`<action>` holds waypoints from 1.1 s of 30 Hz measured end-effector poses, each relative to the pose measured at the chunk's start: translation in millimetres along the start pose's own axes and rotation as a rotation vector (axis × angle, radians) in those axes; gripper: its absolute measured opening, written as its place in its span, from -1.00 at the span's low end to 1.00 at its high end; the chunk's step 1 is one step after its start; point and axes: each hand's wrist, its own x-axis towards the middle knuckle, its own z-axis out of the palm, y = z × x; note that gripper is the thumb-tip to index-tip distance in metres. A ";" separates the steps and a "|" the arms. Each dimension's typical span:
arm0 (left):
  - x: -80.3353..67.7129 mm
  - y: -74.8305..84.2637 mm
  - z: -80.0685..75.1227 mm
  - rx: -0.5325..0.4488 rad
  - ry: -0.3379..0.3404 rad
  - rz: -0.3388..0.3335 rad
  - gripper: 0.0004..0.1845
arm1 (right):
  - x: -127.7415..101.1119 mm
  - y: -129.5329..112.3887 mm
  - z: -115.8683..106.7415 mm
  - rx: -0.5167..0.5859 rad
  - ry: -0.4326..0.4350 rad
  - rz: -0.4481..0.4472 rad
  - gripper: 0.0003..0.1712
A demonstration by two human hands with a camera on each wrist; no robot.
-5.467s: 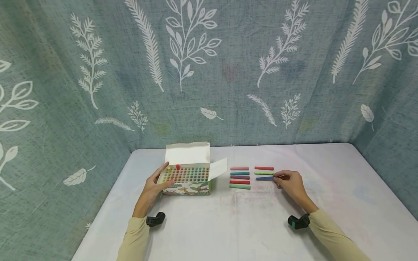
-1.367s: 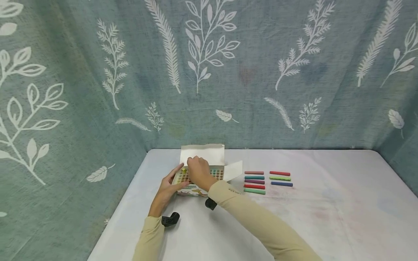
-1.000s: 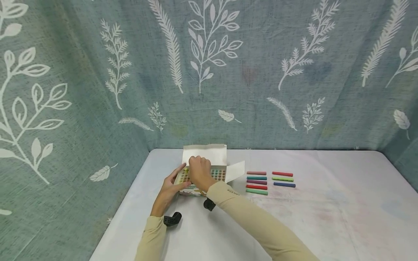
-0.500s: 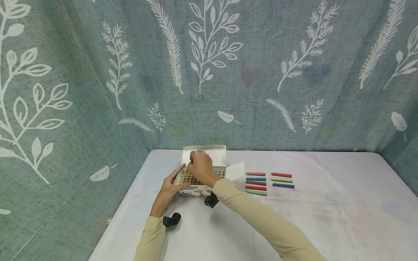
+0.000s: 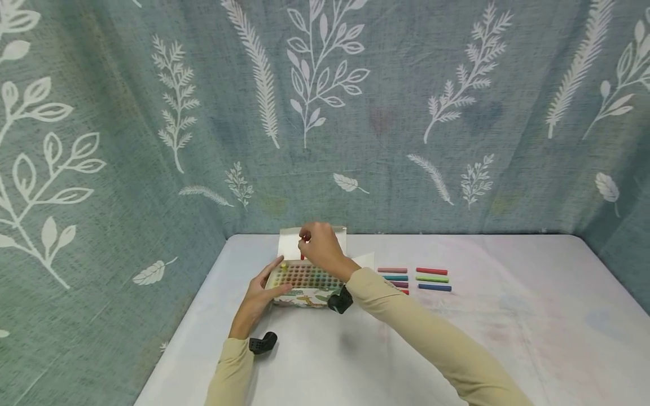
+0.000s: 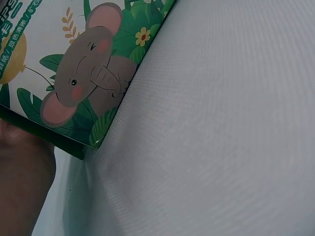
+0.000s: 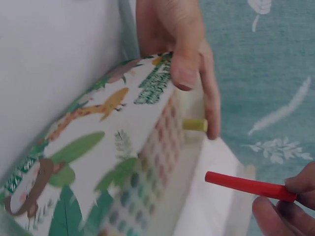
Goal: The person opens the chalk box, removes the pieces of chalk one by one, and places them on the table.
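Observation:
My left hand holds the left end of an open chalk box, its thumb on the front edge. The box is printed with animals, and its top is a grid of holes over coloured chalk tips. Above the grid my right hand pinches a red chalk stick by one end. That stick is wholly clear of the box in the right wrist view. A yellow chalk stick stands up from the grid near the left fingers. In the left wrist view, an elephant panel of the box shows beside the left hand.
Right of the box, chalk sticks lie in two columns. The right column has a red stick, a lime one and a blue one. My right sleeve partly covers the left column. The raised white lid stands behind.
Earlier, my right hand let go of the blue stick on the table and went to the box. Since then it has lifted the red stick up and out. My left hand stays on the box.

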 end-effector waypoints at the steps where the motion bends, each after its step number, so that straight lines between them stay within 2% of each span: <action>1: 0.0 0.1 0.0 -0.003 0.001 -0.001 -0.18 | 0.0 -0.9 -3.6 0.003 -0.001 0.001 -0.88; 10: -2.2 1.0 -2.3 0.015 0.007 -0.003 -0.16 | -4.5 -4.2 -34.5 0.048 -0.007 0.005 -0.89; 14: -1.2 -3.0 -5.1 0.026 0.008 0.001 -0.16 | -9.2 0.4 -46.1 0.086 0.003 -0.001 -0.88; 24: -0.5 1.3 -5.5 0.045 -0.013 0.002 -0.15 | -22.9 14.5 -76.8 0.113 0.040 -0.018 -0.87; 33: 1.4 -0.6 0.0 0.064 -0.014 0.011 -0.16 | -39.5 18.6 -102.1 0.153 0.035 0.032 -0.90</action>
